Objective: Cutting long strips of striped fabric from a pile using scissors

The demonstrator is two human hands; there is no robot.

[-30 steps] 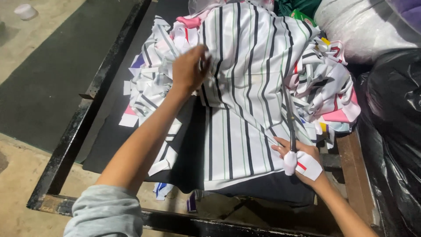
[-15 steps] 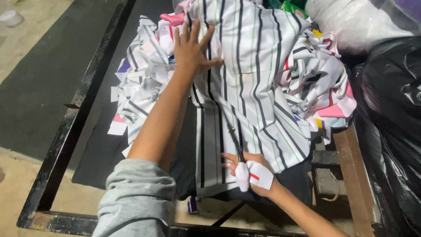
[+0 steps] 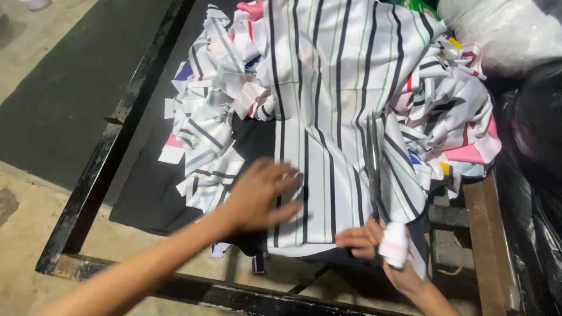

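Observation:
A large piece of white fabric with dark stripes point(image 3: 333, 117) lies spread over a pile of cloth scraps on a black table. My right hand point(image 3: 374, 246) grips the wrapped handles of long scissors point(image 3: 372, 169), whose blades lie on the cloth pointing away from me. My left hand point(image 3: 257, 196), blurred with fingers spread, hovers over the near left edge of the striped fabric. Nothing is held in it.
Cut striped scraps point(image 3: 205, 134) are heaped at the left of the fabric. A black metal table frame point(image 3: 111, 158) runs along the left and near sides. A dark plastic bag point(image 3: 538, 146) stands at the right, a white bag point(image 3: 497, 29) behind it.
My left hand has pulled back from the far part of the fabric to its near edge. The right hand with the scissors has shifted slightly.

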